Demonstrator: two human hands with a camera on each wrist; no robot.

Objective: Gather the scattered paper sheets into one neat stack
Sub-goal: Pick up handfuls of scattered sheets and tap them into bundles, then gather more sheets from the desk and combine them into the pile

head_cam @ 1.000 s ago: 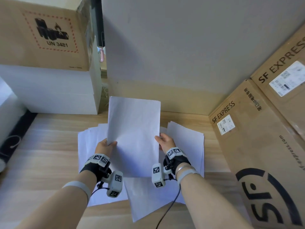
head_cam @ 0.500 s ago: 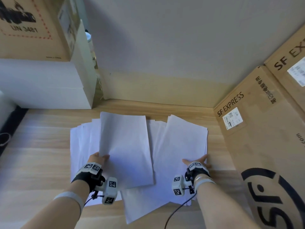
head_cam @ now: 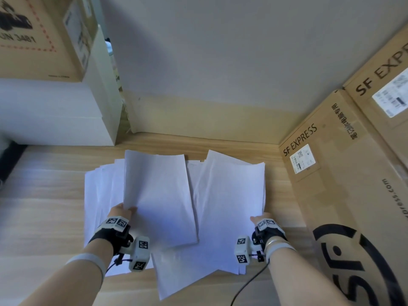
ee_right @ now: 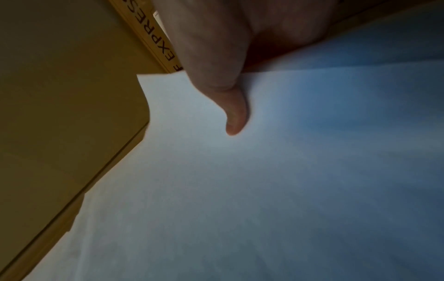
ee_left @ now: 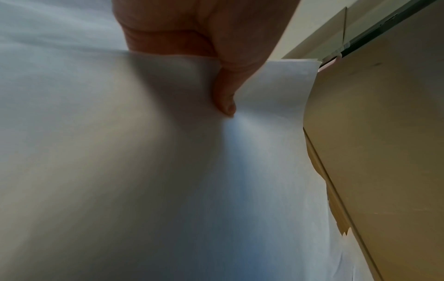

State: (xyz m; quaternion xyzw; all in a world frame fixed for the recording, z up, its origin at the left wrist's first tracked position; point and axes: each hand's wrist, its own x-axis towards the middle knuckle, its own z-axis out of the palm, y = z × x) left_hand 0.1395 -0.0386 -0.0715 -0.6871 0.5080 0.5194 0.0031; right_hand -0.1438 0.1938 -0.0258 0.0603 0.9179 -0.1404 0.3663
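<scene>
Several white paper sheets (head_cam: 220, 250) lie fanned out on the wooden table (head_cam: 39, 195). My left hand (head_cam: 122, 214) pinches the near left edge of a lifted sheaf (head_cam: 159, 195), thumb on top; the left wrist view shows that thumb (ee_left: 225, 102) pressing the paper (ee_left: 144, 171). My right hand (head_cam: 260, 218) pinches the near right edge of the right-hand sheets (head_cam: 231, 191), its thumb (ee_right: 235, 117) lying on the paper (ee_right: 288, 171) in the right wrist view. The other fingers of both hands are hidden under the sheets.
A large SF Express cardboard box (head_cam: 344, 195) stands close on the right, another (head_cam: 386, 89) behind it. At the back left a cardboard box (head_cam: 39, 40) sits on a white box (head_cam: 55, 115). A wall (head_cam: 220, 62) closes the back.
The right hand let go of the lifted sheaf, moved right and took hold of the right-hand sheets. The left hand lowered the sheaf toward the table.
</scene>
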